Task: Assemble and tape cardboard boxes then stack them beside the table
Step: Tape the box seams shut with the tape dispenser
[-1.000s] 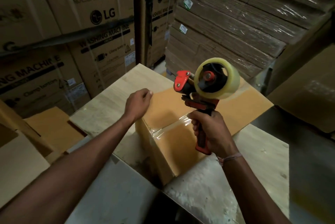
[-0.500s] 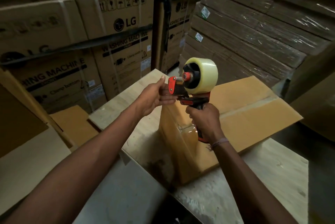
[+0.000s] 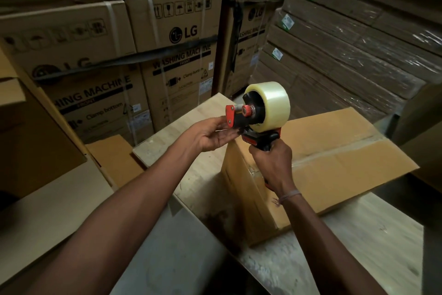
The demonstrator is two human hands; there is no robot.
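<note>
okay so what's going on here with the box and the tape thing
A person is taping up a cardboard box that sits on a wooden table. The right hand holds the tape dispenser by its handle, lifted above the box, not pressed to it. The left hand has its fingers at the dispenser's red front end, apparently handling the tape end. Some clear tape already shows on the box's near end. Large washing machine cartons stand behind the table.

Dispenser handle (image 3: 267, 145) mostly concealed within right hand (image 3: 272, 165); box (image 3: 334, 170) near face partly behind forearm; counter (image 3: 358, 235) truncated by lower frame edge; background carton print blurred
</note>
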